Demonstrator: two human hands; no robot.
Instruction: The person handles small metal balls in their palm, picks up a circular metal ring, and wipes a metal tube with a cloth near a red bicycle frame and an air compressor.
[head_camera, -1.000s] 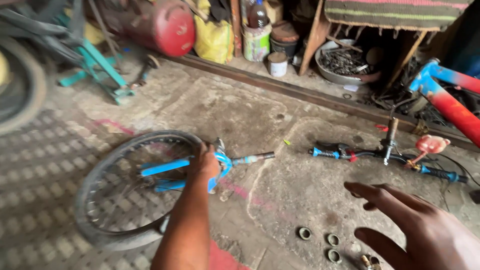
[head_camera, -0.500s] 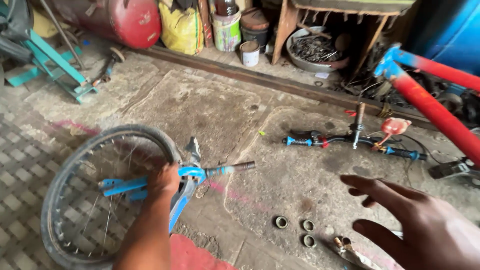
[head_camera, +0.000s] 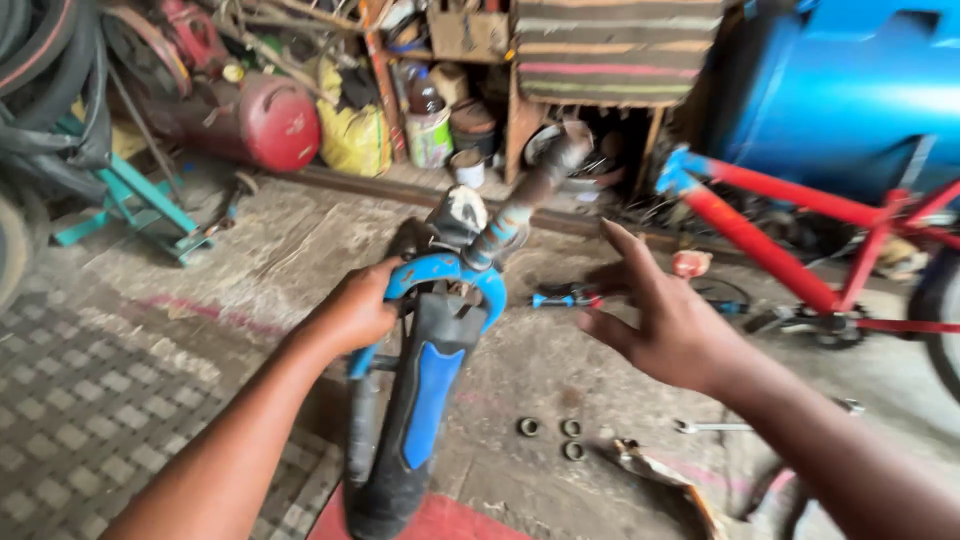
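Left hand: the left hand (head_camera: 352, 312) is clamped on the blue fork (head_camera: 445, 275) at its crown, fingers wrapped over the left side.
Right hand: the right hand (head_camera: 655, 315) is held in the air with fingers spread — nothing is gripped, and it is just to the right of the fork's steerer tube (head_camera: 520, 205).
Wheel: a black tyre with a blue mudguard (head_camera: 415, 410) is seen end-on, upright between the fork legs, its lower edge over a red patch of floor.
Floor: three small metal rings (head_camera: 552, 435) and a spanner (head_camera: 725, 427) lie on the concrete below the right hand.
Background: a red bicycle frame (head_camera: 790, 245) stands at the right — a red cylinder (head_camera: 270, 120) lies at the back left.
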